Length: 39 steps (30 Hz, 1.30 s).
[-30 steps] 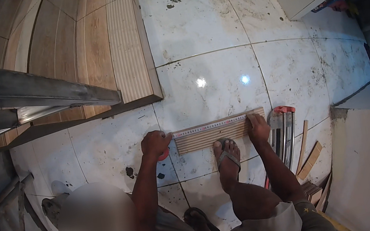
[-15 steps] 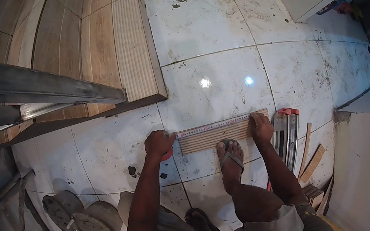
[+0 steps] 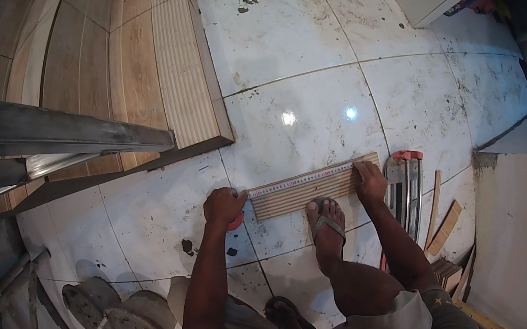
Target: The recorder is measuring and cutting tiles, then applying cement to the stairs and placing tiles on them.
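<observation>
A ribbed wood-look tile strip (image 3: 284,204) lies on the white floor in front of me, one sandalled foot (image 3: 327,229) set on its near edge. Along the strip's far side runs the stretched blade of a tape measure (image 3: 301,180). At the strip's left end my left hand (image 3: 223,207) is closed around the tape measure's case; only a red part of it shows beneath the palm. My right hand (image 3: 370,183) pinches the blade against the strip near its right end, fingertips bent down onto it.
Right of the strip lies what looks like a tile cutter (image 3: 409,185) with silver rails, beside narrow tile offcuts (image 3: 444,227). Two mortar-stained buckets (image 3: 138,325) and a wooden ladder (image 3: 36,314) stand at left. Wood-look steps (image 3: 182,73) and a metal beam (image 3: 62,125) are at far left.
The whole view has shifted slightly. Both hands keep their places on the tape measure, and the strip and foot stay put.
</observation>
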Each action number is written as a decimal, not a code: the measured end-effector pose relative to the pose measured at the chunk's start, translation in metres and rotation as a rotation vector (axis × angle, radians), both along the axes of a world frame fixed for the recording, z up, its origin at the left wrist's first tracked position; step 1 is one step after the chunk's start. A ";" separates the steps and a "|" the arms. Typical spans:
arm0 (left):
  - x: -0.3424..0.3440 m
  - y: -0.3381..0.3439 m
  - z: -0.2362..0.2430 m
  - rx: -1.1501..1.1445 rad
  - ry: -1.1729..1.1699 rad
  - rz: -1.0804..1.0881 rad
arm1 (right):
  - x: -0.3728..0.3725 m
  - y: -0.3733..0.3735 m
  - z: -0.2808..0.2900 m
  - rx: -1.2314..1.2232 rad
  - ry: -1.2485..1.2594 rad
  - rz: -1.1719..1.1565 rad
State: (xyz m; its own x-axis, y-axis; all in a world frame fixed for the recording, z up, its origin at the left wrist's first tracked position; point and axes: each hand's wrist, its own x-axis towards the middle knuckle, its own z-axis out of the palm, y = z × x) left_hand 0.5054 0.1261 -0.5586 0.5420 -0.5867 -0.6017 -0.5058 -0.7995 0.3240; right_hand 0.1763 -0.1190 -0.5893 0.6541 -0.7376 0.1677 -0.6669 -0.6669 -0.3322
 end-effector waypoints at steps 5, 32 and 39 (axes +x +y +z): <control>0.001 0.001 -0.006 -0.049 -0.016 -0.002 | 0.005 0.000 0.000 -0.043 -0.063 -0.029; -0.003 0.006 -0.002 -0.077 -0.039 -0.033 | -0.003 0.004 0.016 0.011 0.062 0.067; -0.014 0.007 0.027 -0.062 0.438 -0.032 | 0.003 0.032 0.043 0.036 -0.186 -0.064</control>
State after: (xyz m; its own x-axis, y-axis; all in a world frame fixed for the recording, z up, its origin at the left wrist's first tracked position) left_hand 0.4909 0.1331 -0.5311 0.2252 -0.6410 -0.7338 -0.3341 -0.7582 0.5599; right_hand 0.1793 -0.0868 -0.5460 0.5661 -0.7843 0.2538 -0.6324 -0.6107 -0.4765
